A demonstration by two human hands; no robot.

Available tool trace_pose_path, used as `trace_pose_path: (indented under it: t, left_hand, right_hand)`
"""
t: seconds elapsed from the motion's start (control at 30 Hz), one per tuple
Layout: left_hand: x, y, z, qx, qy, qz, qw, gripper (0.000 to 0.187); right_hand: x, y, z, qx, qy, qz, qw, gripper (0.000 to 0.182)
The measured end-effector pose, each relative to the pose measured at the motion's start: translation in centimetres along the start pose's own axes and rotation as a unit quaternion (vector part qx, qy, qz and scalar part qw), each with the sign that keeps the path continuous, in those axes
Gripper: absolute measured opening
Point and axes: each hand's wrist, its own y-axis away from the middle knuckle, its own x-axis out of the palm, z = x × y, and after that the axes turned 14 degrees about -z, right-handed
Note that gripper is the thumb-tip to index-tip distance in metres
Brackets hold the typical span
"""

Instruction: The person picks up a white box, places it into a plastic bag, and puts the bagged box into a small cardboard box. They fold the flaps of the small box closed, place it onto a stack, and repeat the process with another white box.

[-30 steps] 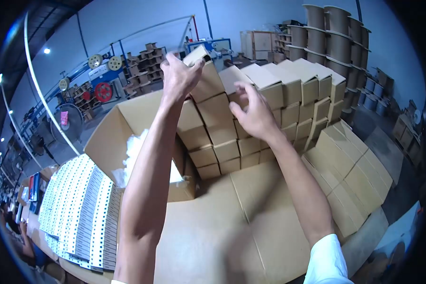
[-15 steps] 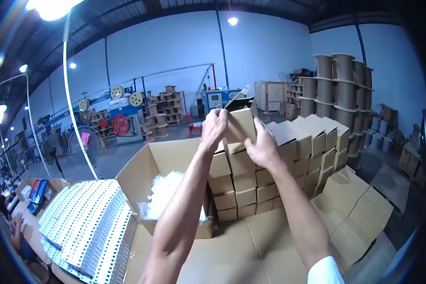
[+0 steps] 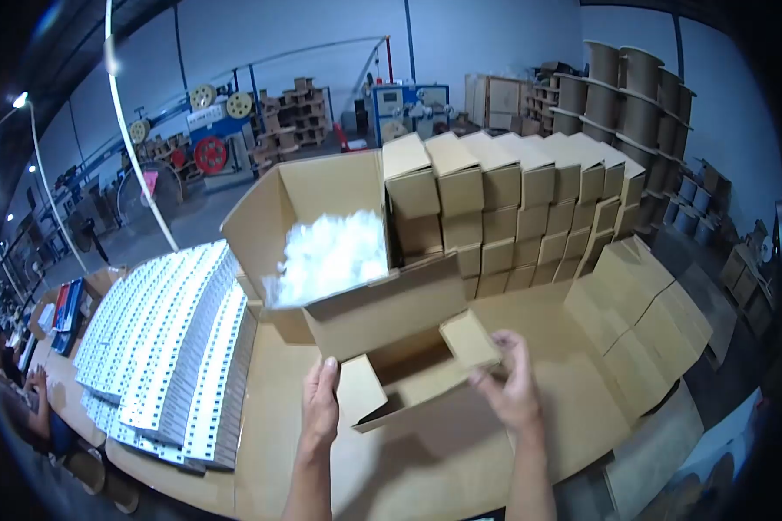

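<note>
Both hands hold a small open cardboard box (image 3: 413, 386) above the cardboard-covered work surface (image 3: 434, 478). Its long lid flap stands up on the far side, its two end flaps stick out, and the inside I can see looks dark and bare. My left hand (image 3: 321, 401) is closed on the left end, thumb uppermost. At the right end, my right hand (image 3: 511, 382) grips the corner between thumb and fingers. Just behind the lid flap, a large open carton (image 3: 321, 187) holds white, crinkled plastic bags (image 3: 334, 260).
Stacked small cartons (image 3: 500, 187) form a wall at the back. White printed sheets or strips (image 3: 161, 347) lie piled at left. A folded cardboard piece (image 3: 643, 326) rests at right. A co-worker's arm (image 3: 39, 404) shows at far left; cable reels (image 3: 613, 87) stand far right.
The small box has come down from the top of the stack to in front of me, held in both hands. It now faces me with its flaps open. My view has tilted downward.
</note>
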Motion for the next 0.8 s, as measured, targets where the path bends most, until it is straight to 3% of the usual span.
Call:
trace_pose_path:
  t: [0.03,0.1,0.17,0.27,0.4,0.47,0.57,0.67,0.7,0.77,0.8]
  left_hand:
    - [-2.8,0.5,3.2,-0.070,-0.019,-0.071,0.995,0.040]
    - [-5.5,1.8,5.5,-0.101,-0.075,-0.051,0.991,0.045]
    - [-5.5,3.1,5.6,-0.156,-0.107,-0.109,0.976,0.046]
    - [-7.7,2.2,6.9,-0.249,-0.135,-0.074,0.956,0.043]
    - [-9.4,1.3,8.5,-0.072,-0.238,-0.088,0.964,0.045]
    - [-7.5,3.5,6.0,0.050,-0.259,-0.123,0.957,0.059]
    - [-5.8,7.1,2.3,0.185,-0.443,0.008,0.877,0.095]
    - [-5.8,8.1,3.5,0.160,-0.461,0.005,0.873,0.094]
    - [-6.5,7.9,4.2,0.164,-0.416,-0.014,0.894,0.093]
    - [-7.8,7.8,5.1,0.023,-0.162,-0.058,0.985,0.078]
    - [-8.6,7.6,5.3,-0.033,-0.023,-0.073,0.997,0.074]
  right_hand:
    - [0.4,2.5,-1.3,0.082,-0.024,0.044,0.995,0.078]
    - [1.6,6.3,-2.1,0.101,0.017,0.076,0.992,0.084]
    - [2.4,9.3,-5.2,0.083,0.020,0.083,0.993,0.089]
    - [2.5,10.9,-4.9,0.077,0.117,0.108,0.984,0.090]
    - [3.4,10.3,-2.1,0.092,0.208,0.110,0.968,0.090]
    - [3.9,9.6,-0.8,0.072,0.263,0.107,0.956,0.087]
    - [4.2,9.5,-1.3,-0.020,0.311,0.103,0.945,0.084]
    - [4.9,9.5,-1.2,0.014,0.299,0.105,0.948,0.082]
    - [4.9,9.2,-0.5,0.025,0.263,0.104,0.959,0.071]
    - [4.2,9.3,-1.3,0.027,0.251,0.106,0.962,0.062]
    - [3.8,9.4,-1.6,0.026,0.245,0.106,0.963,0.057]
